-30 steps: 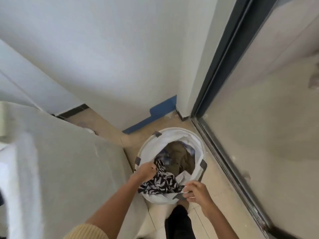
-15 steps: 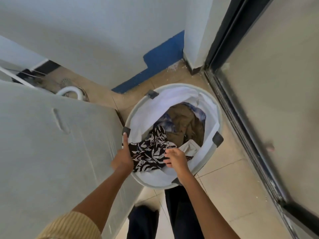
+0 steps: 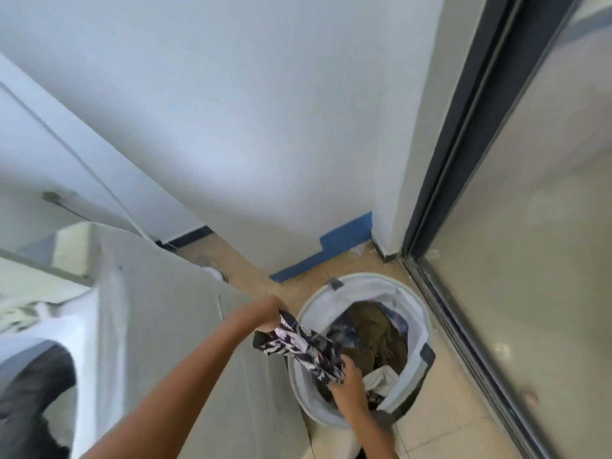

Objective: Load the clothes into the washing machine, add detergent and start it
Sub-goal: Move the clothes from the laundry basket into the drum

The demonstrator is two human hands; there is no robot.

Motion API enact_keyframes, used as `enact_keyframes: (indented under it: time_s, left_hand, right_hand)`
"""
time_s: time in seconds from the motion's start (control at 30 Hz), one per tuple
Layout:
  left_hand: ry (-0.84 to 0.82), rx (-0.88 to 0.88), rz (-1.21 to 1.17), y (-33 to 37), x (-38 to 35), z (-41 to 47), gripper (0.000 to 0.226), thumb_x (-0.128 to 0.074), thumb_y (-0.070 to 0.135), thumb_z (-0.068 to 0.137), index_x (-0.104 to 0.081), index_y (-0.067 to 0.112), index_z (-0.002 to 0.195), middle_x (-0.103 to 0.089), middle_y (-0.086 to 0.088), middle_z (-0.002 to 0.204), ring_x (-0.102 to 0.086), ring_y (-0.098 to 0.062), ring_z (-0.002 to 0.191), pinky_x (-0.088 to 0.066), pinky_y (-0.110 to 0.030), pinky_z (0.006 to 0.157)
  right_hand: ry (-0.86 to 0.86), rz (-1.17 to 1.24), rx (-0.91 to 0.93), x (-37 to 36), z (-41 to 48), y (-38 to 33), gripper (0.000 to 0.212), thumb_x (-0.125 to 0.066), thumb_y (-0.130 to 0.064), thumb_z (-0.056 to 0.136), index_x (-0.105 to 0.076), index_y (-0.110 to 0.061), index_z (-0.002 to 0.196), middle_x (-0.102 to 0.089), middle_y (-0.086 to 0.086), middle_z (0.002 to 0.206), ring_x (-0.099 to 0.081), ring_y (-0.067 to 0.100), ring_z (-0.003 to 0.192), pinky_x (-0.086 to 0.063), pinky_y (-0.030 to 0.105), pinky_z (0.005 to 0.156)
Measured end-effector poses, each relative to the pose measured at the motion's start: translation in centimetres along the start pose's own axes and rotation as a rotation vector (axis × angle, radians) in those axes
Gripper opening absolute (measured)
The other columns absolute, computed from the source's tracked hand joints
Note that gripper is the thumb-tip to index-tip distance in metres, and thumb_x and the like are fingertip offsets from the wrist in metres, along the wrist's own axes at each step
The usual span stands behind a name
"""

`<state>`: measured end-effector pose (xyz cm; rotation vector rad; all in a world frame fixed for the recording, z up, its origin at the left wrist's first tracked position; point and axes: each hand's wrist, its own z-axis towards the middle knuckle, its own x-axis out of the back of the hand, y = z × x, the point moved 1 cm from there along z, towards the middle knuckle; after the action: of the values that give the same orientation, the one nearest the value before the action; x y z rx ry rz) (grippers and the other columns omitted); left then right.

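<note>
A round white laundry basket [image 3: 318,306] stands on the tiled floor in the corner, holding a brown garment [image 3: 377,329] and other clothes. A black-and-white patterned garment [image 3: 301,349] is stretched above the basket's left rim. My left hand [image 3: 265,314] grips its upper end, raised over the rim. My right hand [image 3: 347,382] holds its lower end inside the basket. The white washing machine [image 3: 149,326] fills the left side, its dark door opening [image 3: 36,392] at the lower left.
A white wall [image 3: 265,127] with a blue painted patch [image 3: 334,250] at its foot stands behind the basket. A dark-framed sliding glass door [image 3: 463,160] runs along the right. Beige floor tiles [image 3: 447,425] lie between basket and door track.
The patterned garment has come up out of the basket, my left hand lifting its end up and to the left. The camera has tilted up and back, bringing the machine's door opening into view.
</note>
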<state>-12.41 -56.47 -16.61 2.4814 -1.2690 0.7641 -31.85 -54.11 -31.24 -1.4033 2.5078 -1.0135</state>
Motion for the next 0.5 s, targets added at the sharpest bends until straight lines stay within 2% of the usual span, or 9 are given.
enact_keyframes:
  time_s: [0.1, 0.17, 0.2, 0.23, 0.27, 0.3, 0.33, 0.4, 0.5]
  left_hand:
    - [-0.05, -0.181, -0.045, 1.0, 4.0, -6.5, 0.05, -0.034, -0.012, 0.082, -0.056, 0.007, 0.123, -0.06, -0.015, 0.122, -0.055, -0.022, 0.101, -0.04, -0.026, 0.079]
    - [-0.058, -0.289, -0.141, 0.9, 5.5, -11.3, 0.045, -0.035, -0.013, 0.08, -0.061, 0.006, 0.112, -0.063, -0.014, 0.11, -0.054, -0.015, 0.089, -0.041, -0.017, 0.07]
    - [-0.053, -0.341, -0.207, 0.5, 6.0, -13.5, 0.042, -0.037, -0.013, 0.08, -0.062, 0.006, 0.107, -0.063, -0.011, 0.105, -0.055, -0.012, 0.086, -0.043, -0.014, 0.068]
    - [-0.038, -0.398, -0.275, -0.1, 6.5, -15.7, 0.038, -0.039, -0.012, 0.08, -0.063, 0.006, 0.103, -0.064, -0.009, 0.103, -0.057, -0.012, 0.089, -0.045, -0.015, 0.073]
    - [-0.007, -0.457, -0.346, -1.2, 6.9, -17.9, 0.034, -0.042, -0.009, 0.08, -0.064, 0.006, 0.099, -0.066, -0.009, 0.102, -0.059, -0.013, 0.092, -0.048, -0.019, 0.08]
    - [0.039, -0.507, -0.421, -2.5, 7.2, -20.0, 0.028, -0.045, -0.005, 0.079, -0.065, 0.008, 0.094, -0.068, -0.008, 0.1, -0.06, -0.013, 0.094, -0.048, -0.024, 0.085]
    - [0.095, -0.548, -0.505, -3.9, 7.3, -22.0, 0.025, -0.047, 0.001, 0.076, -0.067, 0.011, 0.087, -0.069, -0.004, 0.094, -0.062, -0.011, 0.092, -0.048, -0.025, 0.085]
    - [0.218, -0.586, -0.68, -6.8, 6.9, -25.1, 0.024, -0.05, 0.002, 0.074, -0.067, 0.019, 0.077, -0.069, 0.007, 0.076, -0.062, -0.001, 0.078, -0.047, -0.017, 0.073]
    - [0.482, -0.546, -0.771, -11.1, 4.8, -27.5, 0.053, -0.05, -0.018, 0.079, -0.069, 0.03, 0.069, -0.069, 0.015, 0.066, -0.062, 0.004, 0.067, -0.044, -0.013, 0.068]
  right_hand:
    - [-0.001, 0.0, 0.066, 0.3, -3.1, -3.6, 0.086, -0.064, -0.008, 0.084, -0.009, -0.013, 0.149, -0.025, 0.017, 0.146, -0.034, 0.03, 0.135, -0.035, 0.03, 0.103]
    - [-0.008, -0.015, 0.091, 0.0, -4.5, -5.0, 0.094, -0.066, -0.005, 0.078, -0.006, -0.017, 0.149, -0.02, 0.017, 0.148, -0.028, 0.031, 0.138, -0.033, 0.032, 0.103]
    - [0.01, -0.021, 0.109, -0.1, -4.8, -5.4, 0.088, -0.067, -0.007, 0.075, -0.017, -0.018, 0.147, -0.026, 0.016, 0.146, -0.032, 0.031, 0.135, -0.035, 0.033, 0.101]
    - [0.036, -0.009, 0.128, 0.0, -5.0, -5.8, 0.071, -0.067, -0.01, 0.073, -0.038, -0.019, 0.137, -0.038, 0.017, 0.14, -0.043, 0.031, 0.126, -0.041, 0.034, 0.098]
    - [0.052, 0.01, 0.144, 0.1, -4.8, -5.9, 0.046, -0.068, -0.013, 0.072, -0.055, -0.021, 0.116, -0.051, 0.018, 0.129, -0.053, 0.03, 0.114, -0.047, 0.036, 0.092]
    - [0.055, 0.018, 0.144, 0.4, -5.5, -6.5, 0.023, -0.066, -0.014, 0.076, -0.061, -0.023, 0.096, -0.061, 0.018, 0.114, -0.059, 0.029, 0.1, -0.051, 0.037, 0.084]
    - [0.044, 0.011, 0.145, 1.0, -6.7, -7.5, 0.006, -0.063, -0.016, 0.082, -0.061, -0.021, 0.084, -0.065, 0.016, 0.1, -0.061, 0.028, 0.09, -0.051, 0.034, 0.075]
    - [0.044, -0.021, 0.164, 2.4, -9.8, -10.1, 0.016, -0.052, -0.02, 0.091, -0.063, -0.011, 0.083, -0.063, 0.01, 0.084, -0.058, 0.022, 0.077, -0.042, 0.028, 0.064]
    - [0.098, 0.067, 0.249, 4.8, -14.6, -13.8, 0.02, -0.048, -0.015, 0.093, -0.063, -0.009, 0.082, -0.065, 0.001, 0.068, -0.061, 0.015, 0.062, -0.046, 0.027, 0.059]
